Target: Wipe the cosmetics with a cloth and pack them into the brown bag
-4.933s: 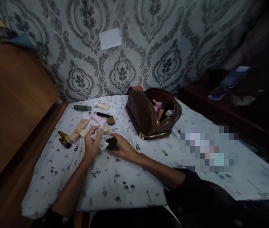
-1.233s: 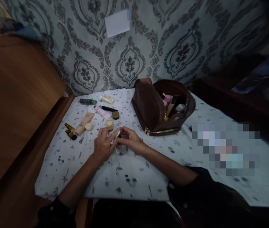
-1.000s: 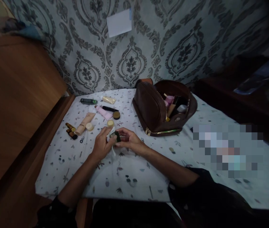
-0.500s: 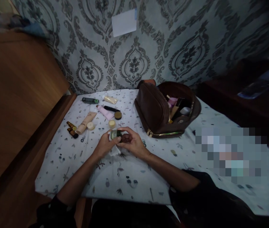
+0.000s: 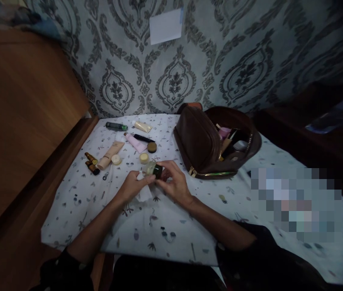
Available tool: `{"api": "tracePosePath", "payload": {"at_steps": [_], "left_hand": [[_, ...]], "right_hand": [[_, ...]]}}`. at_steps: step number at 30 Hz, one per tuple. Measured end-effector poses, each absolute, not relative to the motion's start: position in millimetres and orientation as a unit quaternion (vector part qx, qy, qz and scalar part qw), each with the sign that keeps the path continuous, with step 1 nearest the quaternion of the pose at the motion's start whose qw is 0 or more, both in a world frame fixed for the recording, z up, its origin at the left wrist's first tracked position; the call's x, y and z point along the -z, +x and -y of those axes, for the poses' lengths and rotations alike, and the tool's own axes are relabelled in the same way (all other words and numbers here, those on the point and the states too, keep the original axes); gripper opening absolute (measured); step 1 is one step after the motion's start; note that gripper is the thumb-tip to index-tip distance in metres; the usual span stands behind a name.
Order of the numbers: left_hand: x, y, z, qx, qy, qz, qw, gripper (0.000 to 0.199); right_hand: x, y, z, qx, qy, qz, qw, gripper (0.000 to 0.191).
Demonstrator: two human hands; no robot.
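A small jar (image 5: 153, 168) with a pale greenish body and a dark lid is tilted between my two hands, above the cloth. My right hand (image 5: 175, 182) grips it at the dark end with thumb and fingers. Closed round a crumpled white tissue (image 5: 143, 194), my left hand (image 5: 131, 186) has its thumb against the jar. Just beyond the hands lie a small cream-coloured pot (image 5: 144, 158), a brown-lidded pot (image 5: 152, 147) and a pale round pot (image 5: 116, 159).
Past the pots lie a beige tube (image 5: 110, 155), a pink tube (image 5: 135, 142), a black pen-like stick (image 5: 144, 138), a cream tube (image 5: 142, 126), a dark green bottle (image 5: 116, 126) and small gold-and-dark bottles (image 5: 91, 162). An unzipped brown bag (image 5: 195, 141) holding cosmetics stands to the right.
The jar has shifted slightly right and its pale end now shows clear of the tissue. The tissue hangs lower from my left hand. The view has moved slightly.
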State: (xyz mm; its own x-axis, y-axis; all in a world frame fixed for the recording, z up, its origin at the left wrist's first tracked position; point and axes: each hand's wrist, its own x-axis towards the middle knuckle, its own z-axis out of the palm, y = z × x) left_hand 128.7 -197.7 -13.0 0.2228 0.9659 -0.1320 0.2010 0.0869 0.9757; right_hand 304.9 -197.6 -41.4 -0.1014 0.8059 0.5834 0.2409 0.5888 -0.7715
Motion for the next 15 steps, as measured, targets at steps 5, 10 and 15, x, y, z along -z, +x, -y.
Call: {"api": "tracePosePath", "payload": {"at_steps": [5, 10, 15], "left_hand": [[-2, 128, 200, -0.405, 0.629, -0.549, 0.373, 0.035], [0, 126, 207, -0.320, 0.734, -0.545, 0.248, 0.031], [7, 127, 211, -0.276, 0.762, -0.546, 0.213, 0.030]], "right_hand": [[41, 300, 196, -0.343, -0.404, 0.653, 0.541, 0.045], [42, 298, 201, -0.392, -0.374, 0.676, 0.499, 0.046], [40, 301, 203, -0.358, -0.394, 0.683, 0.500, 0.048]]}}
